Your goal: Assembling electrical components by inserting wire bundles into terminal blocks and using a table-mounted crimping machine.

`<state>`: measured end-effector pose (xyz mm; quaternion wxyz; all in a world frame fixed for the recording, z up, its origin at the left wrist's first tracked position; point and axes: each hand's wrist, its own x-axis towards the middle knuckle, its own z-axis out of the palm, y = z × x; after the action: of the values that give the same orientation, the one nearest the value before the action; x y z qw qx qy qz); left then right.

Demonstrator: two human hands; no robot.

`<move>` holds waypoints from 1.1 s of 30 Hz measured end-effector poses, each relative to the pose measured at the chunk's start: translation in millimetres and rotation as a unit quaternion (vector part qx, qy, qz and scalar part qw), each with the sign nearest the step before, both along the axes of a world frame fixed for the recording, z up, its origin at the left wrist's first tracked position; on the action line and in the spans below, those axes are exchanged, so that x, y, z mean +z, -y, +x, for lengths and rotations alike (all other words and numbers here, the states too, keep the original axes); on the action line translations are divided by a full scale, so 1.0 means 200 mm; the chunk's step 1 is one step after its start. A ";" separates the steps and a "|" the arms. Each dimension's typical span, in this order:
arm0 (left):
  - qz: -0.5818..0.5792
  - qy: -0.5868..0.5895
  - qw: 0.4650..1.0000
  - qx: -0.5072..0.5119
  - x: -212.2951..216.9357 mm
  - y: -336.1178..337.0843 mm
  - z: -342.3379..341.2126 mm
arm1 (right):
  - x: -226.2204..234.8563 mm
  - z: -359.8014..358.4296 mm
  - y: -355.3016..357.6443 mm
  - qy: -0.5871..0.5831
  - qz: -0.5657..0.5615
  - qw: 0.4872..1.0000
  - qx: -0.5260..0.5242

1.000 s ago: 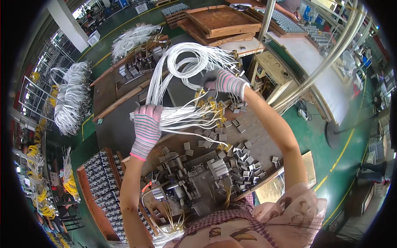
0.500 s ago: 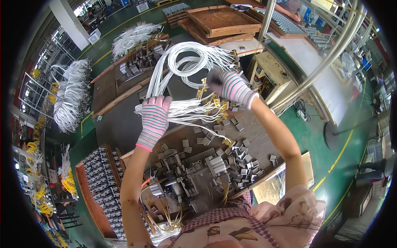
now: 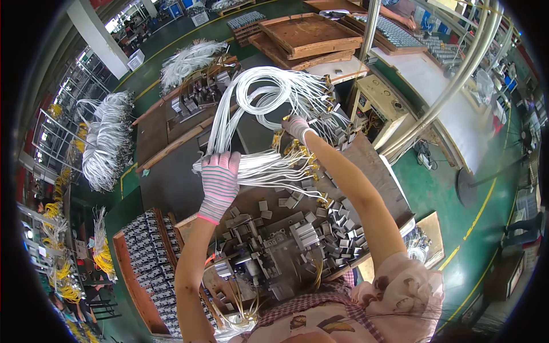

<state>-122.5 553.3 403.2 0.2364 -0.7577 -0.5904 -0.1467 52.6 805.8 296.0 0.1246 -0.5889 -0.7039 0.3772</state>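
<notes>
Over the dark worktop (image 3: 171, 178), white cables (image 3: 260, 167) run bunched from the closed left hand (image 3: 221, 178), gathering seemingly done, while their yellow ends (image 3: 312, 164) splay, apparently not yet tidied, near the right hand (image 3: 296, 127), whose hold I cannot tell.

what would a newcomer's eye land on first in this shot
Probably the looped white cables in the upper middle of the picture. Just below, the left hand grips a white wire bundle, with the right hand near its yellow ends. Lower down, small metal blocks lie scattered.
</notes>
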 end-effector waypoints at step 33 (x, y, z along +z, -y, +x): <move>-0.155 0.010 0.987 0.040 0.28 -0.24 0.10 | 0.63 0.38 0.91 0.134 0.144 0.959 0.206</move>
<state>-102.1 600.8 458.9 0.1157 -0.7594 -0.6381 -0.0519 128.9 623.9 422.8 0.0316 -0.4518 -0.8671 0.2072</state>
